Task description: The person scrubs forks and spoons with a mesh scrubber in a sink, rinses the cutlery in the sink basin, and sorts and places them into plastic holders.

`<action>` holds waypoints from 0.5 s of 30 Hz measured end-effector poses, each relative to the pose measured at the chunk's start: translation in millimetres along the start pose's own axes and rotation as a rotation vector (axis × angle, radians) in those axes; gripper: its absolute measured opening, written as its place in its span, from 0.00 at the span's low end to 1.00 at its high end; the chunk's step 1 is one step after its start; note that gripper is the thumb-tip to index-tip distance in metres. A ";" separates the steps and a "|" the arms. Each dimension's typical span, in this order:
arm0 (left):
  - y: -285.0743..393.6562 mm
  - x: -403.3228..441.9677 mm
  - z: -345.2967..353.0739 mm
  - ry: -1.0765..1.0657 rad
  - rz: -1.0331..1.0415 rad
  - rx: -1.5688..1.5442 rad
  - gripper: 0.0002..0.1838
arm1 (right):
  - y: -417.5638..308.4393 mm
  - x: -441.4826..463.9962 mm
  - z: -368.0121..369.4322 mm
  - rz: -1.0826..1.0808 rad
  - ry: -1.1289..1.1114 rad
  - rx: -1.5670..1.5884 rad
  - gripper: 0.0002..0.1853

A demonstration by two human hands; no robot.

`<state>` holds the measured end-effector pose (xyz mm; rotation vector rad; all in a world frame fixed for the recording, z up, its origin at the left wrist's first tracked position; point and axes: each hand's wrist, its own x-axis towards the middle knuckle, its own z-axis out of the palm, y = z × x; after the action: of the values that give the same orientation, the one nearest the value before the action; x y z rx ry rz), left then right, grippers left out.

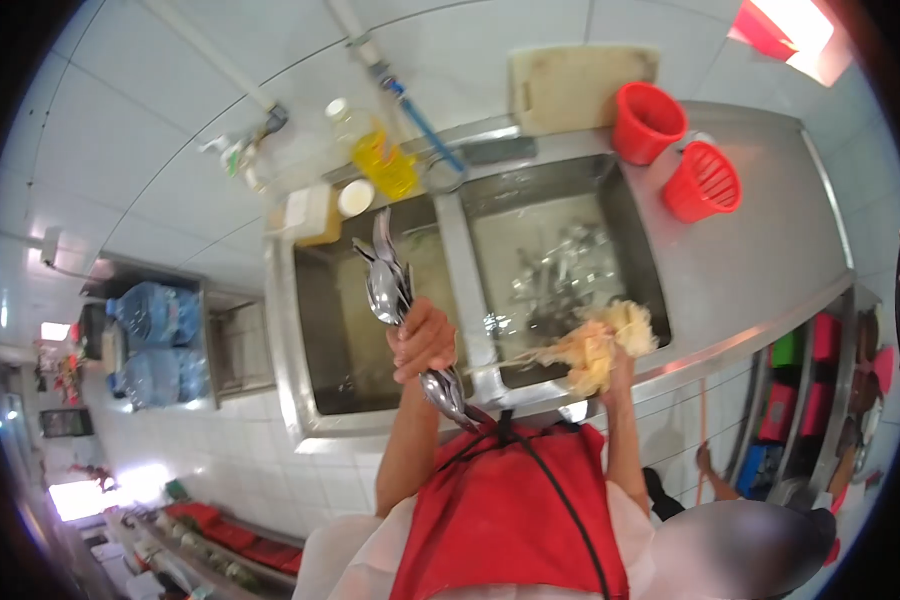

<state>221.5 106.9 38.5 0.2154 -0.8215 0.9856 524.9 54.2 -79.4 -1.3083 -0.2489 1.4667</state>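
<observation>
My left hand (423, 342) is closed around a bundle of metal spoons (386, 290), held over the left sink basin (335, 350). Bowls of the spoons stick out above and below the fist. At the front edge of the right basin, my right hand (618, 372) is closed on a yellowish mesh scrubber (598, 345), which hides most of its fingers. More metal cutlery (560, 275) lies in the water of the right basin (635, 230).
Two red baskets (648, 122) stand on the steel drainboard (770, 210) at right. Behind the basins are a yellow liquid bottle (382, 160), a white tub (356, 197) and a cutting board (580, 88). Another person (750, 550) is at lower right. Water jugs (155, 315) stand left.
</observation>
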 end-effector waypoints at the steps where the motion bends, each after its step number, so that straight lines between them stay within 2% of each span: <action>1: -0.4 -9.2 -7.9 0.219 -0.068 0.060 0.06 | 7.3 11.4 -13.5 -0.058 0.016 0.081 0.17; 3: -4.8 -18.5 -26.8 0.688 -0.163 0.530 0.03 | -5.1 14.6 -22.7 -0.202 -0.033 -0.051 0.16; 5: -22.5 -21.0 -71.6 1.121 -0.447 0.882 0.02 | -27.1 0.9 -17.3 -0.087 0.063 0.055 0.16; 6: -32.5 -22.9 -107.1 1.261 -0.551 0.897 0.03 | -31.5 4.9 -26.2 -0.078 -0.023 0.041 0.16; 7: -36.0 -37.2 -159.3 1.393 -0.506 0.692 0.06 | -34.9 8.5 -34.4 -0.062 -0.106 0.030 0.17; 8: -42.3 -28.7 -174.5 1.473 -0.527 0.692 0.06 | -41.0 3.9 -29.2 -0.039 -0.108 0.014 0.18; 9: -38.9 -48.6 -227.1 1.510 -0.470 0.603 0.13 | -50.3 1.7 -22.2 -0.027 -0.105 0.000 0.18; 10: -39.7 -45.1 -245.9 1.443 -0.390 0.681 0.18 | -52.8 0.3 -18.6 -0.012 -0.152 -0.033 0.18; 11: -32.4 -43.8 -258.0 1.379 -0.317 0.750 0.23 | -47.6 -1.8 -10.9 -0.065 -0.104 -0.038 0.18; 12: -32.5 -38.7 -264.5 1.386 -0.263 0.748 0.23 | -46.5 -4.7 -7.1 -0.119 -0.054 -0.038 0.18; 13: -33.7 -23.9 -251.7 1.525 -0.430 1.584 0.27 | -45.7 -4.9 -3.0 -0.106 -0.080 -0.065 0.18; 15: -19.4 4.9 -199.9 1.567 -0.831 2.275 0.32 | -45.7 -9.1 1.7 -0.058 -0.007 -0.076 0.19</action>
<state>341.8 201.3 -91.7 1.2820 1.9768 0.4754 547.3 65.0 -40.0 -1.3464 -0.3472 1.4244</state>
